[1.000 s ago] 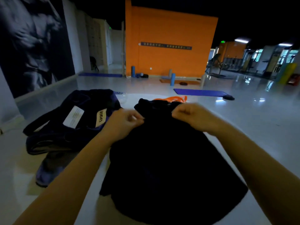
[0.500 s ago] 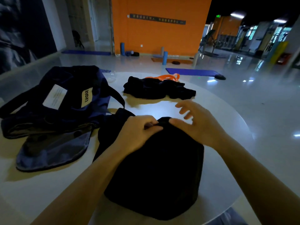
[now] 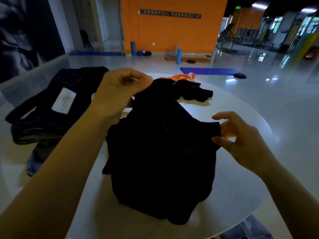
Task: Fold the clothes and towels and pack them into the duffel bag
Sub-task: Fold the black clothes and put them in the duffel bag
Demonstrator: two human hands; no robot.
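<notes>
One black garment (image 3: 160,152), dull and creased, lies mid-table (image 3: 241,107); I see my left hand (image 3: 119,94) pinching its far corner, right hand (image 3: 241,140) pinching its right edge. One navy duffel bag (image 3: 51,107) sits at the left edge, one dark pile (image 3: 195,91) at the far edge.

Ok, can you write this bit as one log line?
step: folding | left hand: grips black cloth garment corner | right hand: pinches edge | navy duffel bag: unpacked

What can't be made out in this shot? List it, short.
Head view only:
- Black garment: its type; too dark, folds unreadable.
- Duffel bag: its opening, covered by the left hand and forearm.
- White label: print too small.
- Dark pile: contents unclear in dim light.
</notes>
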